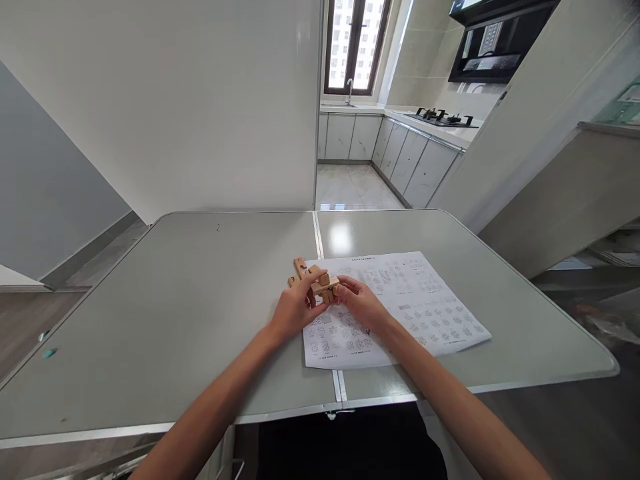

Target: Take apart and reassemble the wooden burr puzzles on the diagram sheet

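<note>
A small cluster of interlocking wooden puzzle pieces [326,288] is gripped between my two hands above the left edge of a printed sheet. My left hand [294,311] closes on it from the left, thumb underneath and fingers over the top. From the right, the fingertips of my right hand [364,304] pinch the cluster's end. Just beyond my left fingers lies a loose notched wooden piece [299,266] with a dark mark. Part of the wood is hidden behind my fingers.
The printed sheet [440,313], covered in small diagrams, lies under my right forearm. A metal seam [317,235] divides the grey folding table [200,300]. Near its left edge is a small green bit [49,353]. Behind stand a white wall and a kitchen counter [425,130].
</note>
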`<control>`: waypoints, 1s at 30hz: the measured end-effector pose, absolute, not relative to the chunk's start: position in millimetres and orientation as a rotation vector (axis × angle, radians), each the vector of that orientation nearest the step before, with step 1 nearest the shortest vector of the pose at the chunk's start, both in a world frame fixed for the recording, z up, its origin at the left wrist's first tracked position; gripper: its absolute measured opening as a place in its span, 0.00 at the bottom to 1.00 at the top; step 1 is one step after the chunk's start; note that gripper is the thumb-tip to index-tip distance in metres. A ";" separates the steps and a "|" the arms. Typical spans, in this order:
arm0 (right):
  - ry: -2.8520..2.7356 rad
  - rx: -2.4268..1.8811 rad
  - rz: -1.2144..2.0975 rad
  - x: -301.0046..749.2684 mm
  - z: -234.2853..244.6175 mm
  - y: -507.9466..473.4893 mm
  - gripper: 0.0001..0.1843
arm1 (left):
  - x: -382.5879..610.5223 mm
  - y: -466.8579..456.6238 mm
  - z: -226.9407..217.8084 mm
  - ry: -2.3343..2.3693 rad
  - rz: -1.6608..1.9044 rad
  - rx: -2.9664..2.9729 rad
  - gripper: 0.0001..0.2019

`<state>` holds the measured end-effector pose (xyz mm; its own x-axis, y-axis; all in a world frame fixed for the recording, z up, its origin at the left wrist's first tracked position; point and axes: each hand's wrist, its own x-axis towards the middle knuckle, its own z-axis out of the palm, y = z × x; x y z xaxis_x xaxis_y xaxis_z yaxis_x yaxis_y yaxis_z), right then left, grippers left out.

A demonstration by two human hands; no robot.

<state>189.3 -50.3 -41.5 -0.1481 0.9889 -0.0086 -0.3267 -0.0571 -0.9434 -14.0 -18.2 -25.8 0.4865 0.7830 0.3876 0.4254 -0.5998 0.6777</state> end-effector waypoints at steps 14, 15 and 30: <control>-1.109 -1.012 1.376 187.1 -36.6 -52.7 0.16 | -16.0 -16.8 -34.1 0.994 0.969 2.437 0.30; -1.100 -1.012 1.376 186.9 -35.7 -52.9 0.16 | -15.8 -16.9 -34.7 0.995 0.970 2.436 0.30; -1.059 -1.000 1.528 190.6 -26.1 -55.9 0.19 | -19.1 -13.9 -30.6 0.922 1.013 2.520 0.27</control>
